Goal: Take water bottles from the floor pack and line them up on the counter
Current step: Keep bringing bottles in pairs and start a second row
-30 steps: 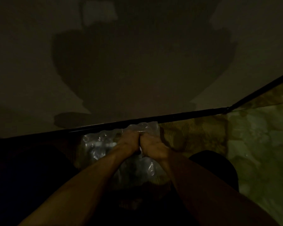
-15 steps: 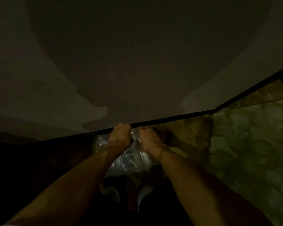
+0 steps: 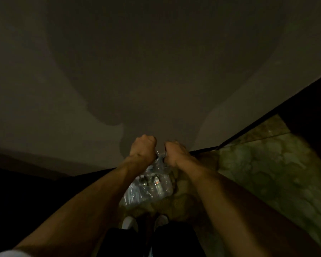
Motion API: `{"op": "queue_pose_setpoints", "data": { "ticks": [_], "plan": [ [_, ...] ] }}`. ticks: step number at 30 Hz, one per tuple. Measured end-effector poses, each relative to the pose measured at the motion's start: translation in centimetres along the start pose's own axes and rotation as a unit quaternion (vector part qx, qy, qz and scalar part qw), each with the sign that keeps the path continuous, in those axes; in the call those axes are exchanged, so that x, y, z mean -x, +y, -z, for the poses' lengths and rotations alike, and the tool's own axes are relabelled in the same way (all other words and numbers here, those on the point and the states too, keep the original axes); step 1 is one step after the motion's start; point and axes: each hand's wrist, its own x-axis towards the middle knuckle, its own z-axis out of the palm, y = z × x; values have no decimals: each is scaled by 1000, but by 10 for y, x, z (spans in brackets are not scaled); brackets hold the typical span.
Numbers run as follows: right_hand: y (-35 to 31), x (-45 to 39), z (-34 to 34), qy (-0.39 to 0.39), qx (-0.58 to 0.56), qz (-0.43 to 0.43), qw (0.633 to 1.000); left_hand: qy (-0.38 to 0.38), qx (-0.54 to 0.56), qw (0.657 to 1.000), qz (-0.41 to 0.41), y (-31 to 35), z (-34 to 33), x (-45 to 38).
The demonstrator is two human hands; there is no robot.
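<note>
Water-bottle pack: a shrink-wrapped pack point(image 3: 148, 186) of clear bottles sits low in the centre of the frame, on the patterned floor point(image 3: 267, 173) by a pale wall point(image 3: 156, 71).
Left hand: the left hand point(image 3: 142, 147) is closed into a fist on the gathered plastic wrap point(image 3: 160, 158) at the top of the pack.
Right hand: the right hand point(image 3: 175, 152) is also clenched on the same bunch of wrap, almost touching the left.
Step in hand: judging by the two fists side by side, the person is probably tearing the film apart or hauling the pack up by it; which of the two cannot be told.
Bottles: none is out of the pack, and no counter is in view.
Feet: pale shoes point(image 3: 161, 219) stand just below the pack.
Light: very dim, so caps and labels are barely legible.
Risk: the thin film could rip suddenly under the pull, letting bottles drop, roll off, or land on the feet.
Risk: a stretching wrap may slip through the fists.
</note>
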Motion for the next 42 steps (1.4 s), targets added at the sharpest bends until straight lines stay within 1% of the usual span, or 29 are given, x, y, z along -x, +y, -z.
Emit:
{"op": "queue_pose_setpoints", "data": {
  "ticks": [5,8,11,16,19,23,29,34,39,42],
  "plan": [
    [-21,43,70,7,-15,3,1000,13,-18,999,-35,21,73,31],
    [-33,63,100,31,-16,19,999,16,-27,998,-48,26,103,45],
    [-43,84,123,70,-21,39,997,22,-15,998,-60,27,130,60],
    [-59,125,149,127,-34,81,988,98,-7,992,-76,26,164,98],
    [-68,155,160,141,-37,107,983,132,13,988,-77,27,185,127],
    [-75,203,170,155,-54,150,975,184,30,980,-75,32,205,178],
    [-95,282,188,210,-98,217,948,262,58,962,-58,31,237,266],
    [-127,333,200,221,-108,273,930,315,104,943,-39,20,263,331],
    [-165,377,210,218,-122,329,911,371,91,924,-22,2,294,389],
    [-193,399,212,228,-133,357,896,396,83,914,-10,-15,310,420]
  ]
}}
